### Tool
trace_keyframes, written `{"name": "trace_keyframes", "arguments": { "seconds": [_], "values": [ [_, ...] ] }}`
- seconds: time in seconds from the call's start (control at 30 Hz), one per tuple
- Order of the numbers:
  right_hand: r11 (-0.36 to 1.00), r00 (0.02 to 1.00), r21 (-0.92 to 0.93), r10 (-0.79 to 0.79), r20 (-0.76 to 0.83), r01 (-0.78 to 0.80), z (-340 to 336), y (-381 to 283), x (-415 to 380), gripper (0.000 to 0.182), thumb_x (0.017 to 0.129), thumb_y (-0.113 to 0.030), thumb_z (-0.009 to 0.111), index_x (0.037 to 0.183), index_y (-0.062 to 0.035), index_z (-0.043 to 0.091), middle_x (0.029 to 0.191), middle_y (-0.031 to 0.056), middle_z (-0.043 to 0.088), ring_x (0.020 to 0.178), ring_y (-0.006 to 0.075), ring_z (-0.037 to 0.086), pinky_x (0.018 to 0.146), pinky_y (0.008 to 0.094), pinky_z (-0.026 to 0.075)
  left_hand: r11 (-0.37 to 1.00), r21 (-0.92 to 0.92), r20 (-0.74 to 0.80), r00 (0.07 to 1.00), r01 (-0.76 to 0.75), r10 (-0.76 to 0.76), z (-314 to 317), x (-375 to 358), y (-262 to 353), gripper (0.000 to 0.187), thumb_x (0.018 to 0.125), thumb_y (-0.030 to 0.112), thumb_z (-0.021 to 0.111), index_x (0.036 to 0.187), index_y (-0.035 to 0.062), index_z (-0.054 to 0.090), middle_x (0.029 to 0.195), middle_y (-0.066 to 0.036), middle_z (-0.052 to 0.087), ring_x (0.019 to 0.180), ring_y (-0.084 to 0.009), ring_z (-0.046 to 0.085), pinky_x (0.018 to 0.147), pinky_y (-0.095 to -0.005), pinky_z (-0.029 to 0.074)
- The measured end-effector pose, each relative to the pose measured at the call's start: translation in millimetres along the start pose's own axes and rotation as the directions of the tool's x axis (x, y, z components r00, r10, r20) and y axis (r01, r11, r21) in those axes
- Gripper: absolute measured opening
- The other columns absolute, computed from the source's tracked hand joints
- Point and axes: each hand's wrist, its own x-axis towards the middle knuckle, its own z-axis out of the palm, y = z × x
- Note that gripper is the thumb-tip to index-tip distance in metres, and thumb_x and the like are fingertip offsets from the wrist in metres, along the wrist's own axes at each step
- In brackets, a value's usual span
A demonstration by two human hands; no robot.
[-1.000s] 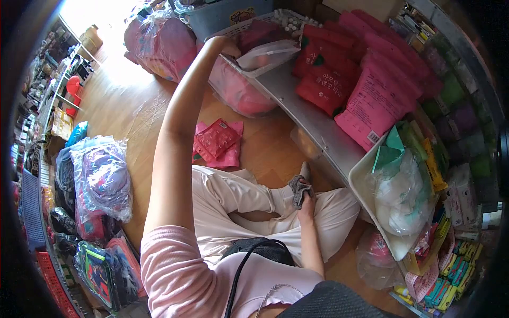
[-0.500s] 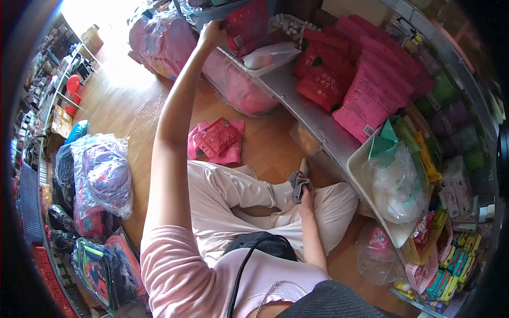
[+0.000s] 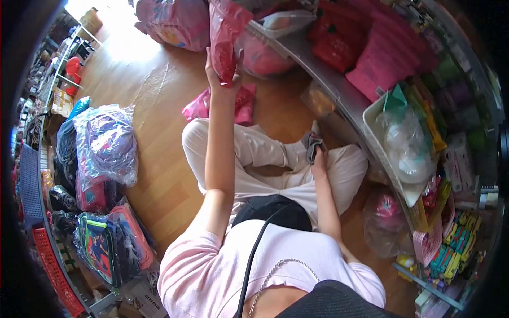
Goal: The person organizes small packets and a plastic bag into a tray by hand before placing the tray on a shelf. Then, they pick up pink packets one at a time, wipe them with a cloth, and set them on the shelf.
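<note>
My left hand (image 3: 225,74) is raised at the top centre, its fingers wrapped round the lower end of a red-pink packet (image 3: 227,37). Under that arm, pink packets (image 3: 245,100) lie on the wooden floor beyond my knees. My right hand (image 3: 320,156) rests low by my crossed legs, closed on a grey cloth (image 3: 313,146) near my foot. Red pouches (image 3: 335,40) and pink pouches (image 3: 384,58) lie on the metal shelf at the upper right.
A white tray (image 3: 374,142) with plastic-wrapped things stands on the right shelf edge (image 3: 328,100). Wrapped bags (image 3: 106,143) are piled at the left, near a red basket (image 3: 55,273). Large plastic-covered bundles (image 3: 175,24) stand at the top.
My left hand has come down from the shelf with the packet, which now hangs over the floor packets. The view has shifted, while my right hand still holds the cloth.
</note>
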Motion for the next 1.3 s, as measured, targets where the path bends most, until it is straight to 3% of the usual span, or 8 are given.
{"name": "trace_keyframes", "arguments": {
  "seconds": [0.23,0.43,0.6,0.8,0.9,1.03,1.13,1.3],
  "values": [
    [0.985,0.998,0.168,-0.054,0.028,0.049,-3,-38,-46,0.029,0.088,-0.003,0.042,0.111,-0.0025,0.059,0.106,0.0085,0.061,0.099,0.0176,0.058,0.089,0.0288,0.045,0.745,-0.478,0.052,0.861,0.466,-0.505,10,-48,-57,0.064,0.09,0.057,0.04,0.118,0.0007,0.048,0.115,-0.016,0.058,0.103,-0.0324,0.059,0.089,-0.0444,0.05],
    [0.989,0.998,0.128,-0.068,-0.016,0.069,-2,-48,-66,0.028,0.087,-0.005,0.043,0.109,-0.0014,0.059,0.108,0.0092,0.06,0.1,0.0186,0.058,0.091,0.0306,0.045,0.83,-0.326,-0.042,0.87,0.453,-0.491,22,-60,-101,0.032,0.083,0.023,0.068,0.106,0.0056,0.055,0.097,-0.009,0.065,0.079,-0.0226,0.066,0.065,-0.0299,0.058],
    [0.941,0.946,-0.106,-0.318,0.061,0.322,37,-109,-69,0.03,0.083,-0.008,0.047,0.11,0.0002,0.059,0.109,0.0087,0.059,0.1,0.0181,0.056,0.091,0.0292,0.042,0.864,-0.269,0.014,0.899,0.426,-0.438,38,-80,-105,0.035,0.083,0.015,0.061,0.115,0.0055,0.05,0.107,-0.011,0.061,0.092,-0.0229,0.063,0.08,-0.0361,0.054],
    [0.095,0.413,-0.519,-0.733,0.541,0.849,125,-188,-28,0.042,0.073,-0.007,0.057,0.115,-0.0065,0.059,0.117,0.0148,0.058,0.111,0.0309,0.053,0.097,0.04,0.037,0.909,-0.11,0.044,0.915,0.403,-0.4,44,-96,-112,0.03,0.084,0.018,0.063,0.11,0.009,0.05,0.1,-0.008,0.062,0.089,-0.0194,0.063,0.075,-0.0342,0.053],
    [-0.186,0.403,-0.639,-0.638,0.656,0.747,157,-168,-7,0.044,0.074,-0.01,0.06,0.118,-0.0107,0.059,0.121,0.0143,0.056,0.117,0.032,0.05,0.1,0.043,0.034,0.837,-0.222,-0.05,0.852,0.5,-0.522,46,-108,-110,0.029,0.087,0.024,0.063,0.109,0.0099,0.051,0.097,-0.005,0.062,0.085,-0.0155,0.061,0.071,-0.0319,0.051],
    [-0.138,0.358,-0.613,-0.703,0.614,0.778,170,-175,38,0.045,0.075,-0.011,0.059,0.119,-0.0115,0.058,0.12,0.0153,0.057,0.117,0.0321,0.05,0.099,0.0421,0.035,0.971,-0.003,0.027,0.97,0.241,-0.241,55,-113,-105,0.032,0.091,0.036,0.056,0.108,0.0083,0.056,0.095,-0.002,0.061,0.083,-0.012,0.059,0.071,-0.0287,0.05],
    [0.594,0.805,-0.567,-0.541,0.244,0.571,176,-193,57,0.04,0.078,-0.005,0.054,0.118,-0.0037,0.058,0.116,0.0178,0.06,0.109,0.0295,0.057,0.094,0.0351,0.042,0.986,0.067,0.064,0.985,0.154,-0.158,49,-121,-113,0.035,0.092,0.038,0.054,0.11,0.0073,0.056,0.096,-0.002,0.061,0.084,-0.0107,0.059,0.071,-0.028,0.05],
    [0.118,0.54,-0.626,-0.641,0.545,0.771,181,-145,10,0.052,0.071,-0.012,0.06,0.122,-0.0126,0.056,0.122,0.0157,0.055,0.121,0.0335,0.045,0.104,0.0452,0.032,0.961,-0.167,-0.12,0.962,0.223,-0.244,27,-107,-117,0.032,0.095,0.034,0.05,0.109,0.0057,0.055,0.096,-0.004,0.062,0.085,-0.0135,0.06,0.076,-0.0307,0.05]
  ]
}}
